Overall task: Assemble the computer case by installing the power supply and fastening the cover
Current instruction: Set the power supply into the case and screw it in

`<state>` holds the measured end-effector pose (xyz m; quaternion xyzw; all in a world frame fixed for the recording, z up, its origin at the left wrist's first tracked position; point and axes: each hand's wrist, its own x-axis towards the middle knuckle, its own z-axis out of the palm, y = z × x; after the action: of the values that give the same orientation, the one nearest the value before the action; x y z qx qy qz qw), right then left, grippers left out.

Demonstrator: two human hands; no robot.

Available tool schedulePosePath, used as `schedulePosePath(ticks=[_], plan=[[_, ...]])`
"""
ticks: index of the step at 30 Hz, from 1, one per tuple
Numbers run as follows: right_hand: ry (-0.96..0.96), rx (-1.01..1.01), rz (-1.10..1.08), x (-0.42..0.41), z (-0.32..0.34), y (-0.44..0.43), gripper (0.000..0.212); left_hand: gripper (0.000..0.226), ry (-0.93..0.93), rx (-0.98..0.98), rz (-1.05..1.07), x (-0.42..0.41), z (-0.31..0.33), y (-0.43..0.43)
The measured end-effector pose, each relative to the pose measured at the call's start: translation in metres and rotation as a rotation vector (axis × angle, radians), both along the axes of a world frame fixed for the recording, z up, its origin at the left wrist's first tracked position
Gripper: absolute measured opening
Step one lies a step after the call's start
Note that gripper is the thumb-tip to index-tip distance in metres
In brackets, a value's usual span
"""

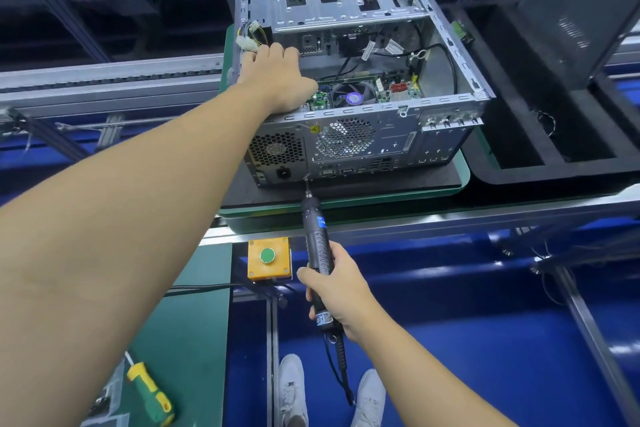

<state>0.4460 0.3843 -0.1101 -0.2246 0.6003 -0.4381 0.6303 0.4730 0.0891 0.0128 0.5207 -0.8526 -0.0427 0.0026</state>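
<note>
Factory assembly line for electronics. Evidence: a conveyor rail [104, 80] of aluminium profile; an open case [363, 139] on a green pallet [465, 177]; a yellow button box [269, 258] at the station edge; a corded electric screwdriver [317, 239]; a black foam tray [554, 173] alongside; a blue floor [467, 340].

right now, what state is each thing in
computer case, side open, cover off, insides showing
power supply, seated in the case's rear left corner
left hand, resting over the power supply inside the case, fingertips hidden
right hand, gripping the electric screwdriver
electric screwdriver, tip against the case's back panel beside the power supply
hand screwdriver, lying unheld on the green bench
green button, untouched
</note>
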Motion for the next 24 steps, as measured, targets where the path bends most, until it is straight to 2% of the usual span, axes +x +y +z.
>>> schedulePosePath(ticks=[2, 6, 12, 21, 24], plan=[[0.0, -0.001, 0.013, -0.002, 0.001, 0.001, 0.04, 0.074, -0.079, 0.028, -0.014, 0.0, 0.008, -0.004], [0.001, -0.005, 0.006, 0.001, 0.0, 0.001, 0.041, 0.06, -0.159, 0.186, -0.035, -0.004, 0.032, -0.017], [0.023, -0.015, 0.001, 0.005, -0.004, 0.0, 0.04, 0.053, -0.234, 0.183, -0.042, -0.021, 0.041, -0.027], [0.073, -0.004, 0.028, -0.002, -0.005, 0.001, 0.05, 0.027, -0.163, 0.267, -0.014, -0.017, 0.03, -0.039], [0.082, -0.002, 0.034, -0.002, -0.008, 0.002, 0.056, 0.037, -0.131, 0.273, -0.043, -0.016, 0.023, -0.048]])
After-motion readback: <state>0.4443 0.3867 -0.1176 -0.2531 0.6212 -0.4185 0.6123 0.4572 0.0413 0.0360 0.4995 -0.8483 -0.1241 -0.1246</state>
